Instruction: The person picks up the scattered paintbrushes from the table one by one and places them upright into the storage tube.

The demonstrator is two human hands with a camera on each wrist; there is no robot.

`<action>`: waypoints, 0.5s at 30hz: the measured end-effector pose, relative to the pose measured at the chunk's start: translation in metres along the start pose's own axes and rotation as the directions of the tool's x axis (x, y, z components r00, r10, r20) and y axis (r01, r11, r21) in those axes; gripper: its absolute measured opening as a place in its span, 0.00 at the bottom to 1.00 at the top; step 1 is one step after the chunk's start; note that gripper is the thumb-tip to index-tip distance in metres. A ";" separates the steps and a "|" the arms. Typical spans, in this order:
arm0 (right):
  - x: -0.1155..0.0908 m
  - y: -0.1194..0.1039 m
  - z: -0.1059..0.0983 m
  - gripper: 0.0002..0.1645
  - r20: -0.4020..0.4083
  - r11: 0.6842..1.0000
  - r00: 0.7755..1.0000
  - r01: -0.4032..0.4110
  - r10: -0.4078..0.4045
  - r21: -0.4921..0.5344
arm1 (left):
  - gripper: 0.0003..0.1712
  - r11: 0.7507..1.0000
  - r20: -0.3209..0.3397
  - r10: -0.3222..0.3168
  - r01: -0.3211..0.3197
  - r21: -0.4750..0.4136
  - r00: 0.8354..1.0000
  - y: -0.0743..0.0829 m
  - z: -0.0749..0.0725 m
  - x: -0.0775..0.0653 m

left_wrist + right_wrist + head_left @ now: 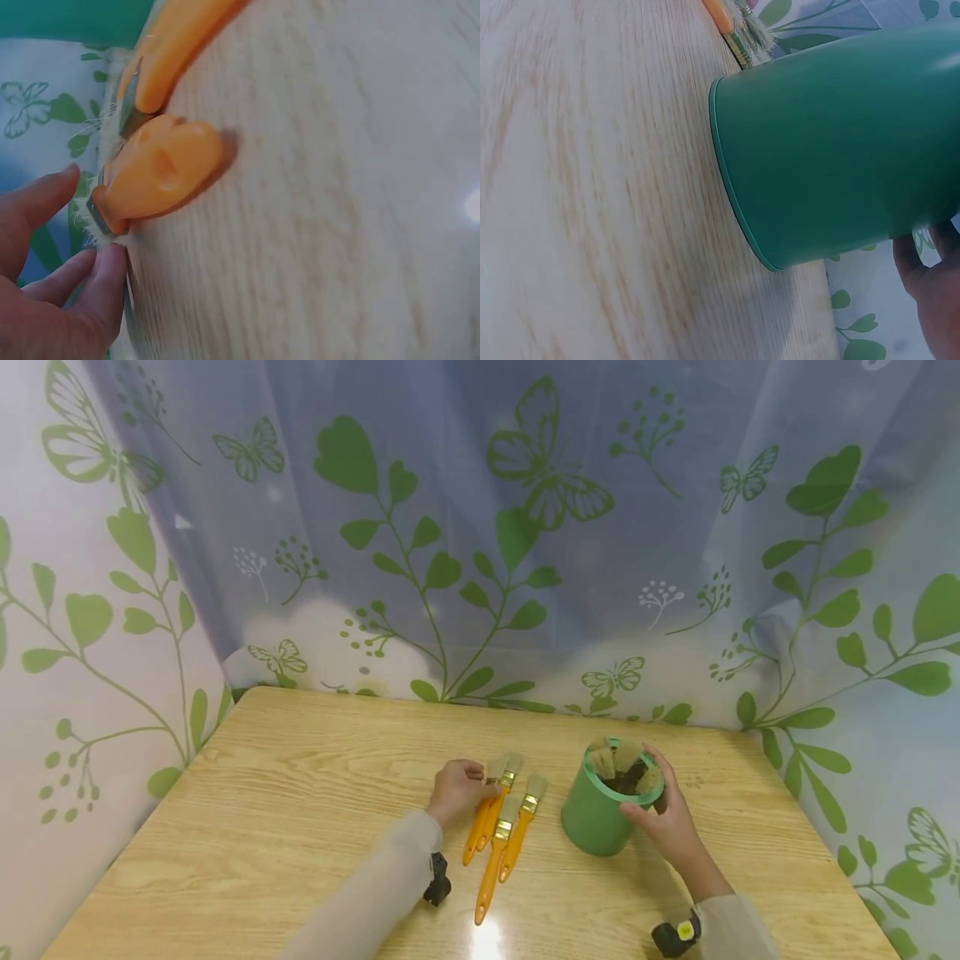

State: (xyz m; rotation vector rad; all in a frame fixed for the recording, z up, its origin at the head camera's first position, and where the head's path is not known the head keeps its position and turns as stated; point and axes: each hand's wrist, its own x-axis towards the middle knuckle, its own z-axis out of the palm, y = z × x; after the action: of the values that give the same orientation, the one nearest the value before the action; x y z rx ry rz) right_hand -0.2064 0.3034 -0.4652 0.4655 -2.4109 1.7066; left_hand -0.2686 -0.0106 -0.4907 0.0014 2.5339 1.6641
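Several paintbrushes with orange handles and pale bristles lie close together on the wooden table, among them a front paintbrush [492,868] and a right-hand paintbrush [522,827]. My left hand [459,789] is at the bristle end of the leftmost brushes. In the left wrist view, the thumb and fingers [112,266] stand apart on either side of a brush's metal ferrule [105,212]. With thumb and fingers spread around its upper side, my right hand [670,822] grips a green cylindrical pot [597,817]. Several brushes [602,758] stand in the pot, bristles up; their handles are hidden inside.
The wooden table [322,752] ends at a curtain [465,610] printed with green leaves and butterflies, which hangs behind and along both sides. Small dark cameras sit on the left wrist [437,878] and right wrist [675,935].
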 end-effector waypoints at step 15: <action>0.000 0.000 0.001 0.51 0.004 1.000 1.000 0.008 -0.008 0.030 | 0.18 0.994 -0.024 0.050 -0.047 0.103 0.998 0.008 0.003 -0.008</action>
State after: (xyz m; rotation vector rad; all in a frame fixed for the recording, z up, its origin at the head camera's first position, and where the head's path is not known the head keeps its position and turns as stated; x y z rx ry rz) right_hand -0.2061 0.3024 -0.4656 0.4827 -2.3855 1.7425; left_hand -0.2609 -0.0052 -0.4839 0.0503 2.6564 1.5589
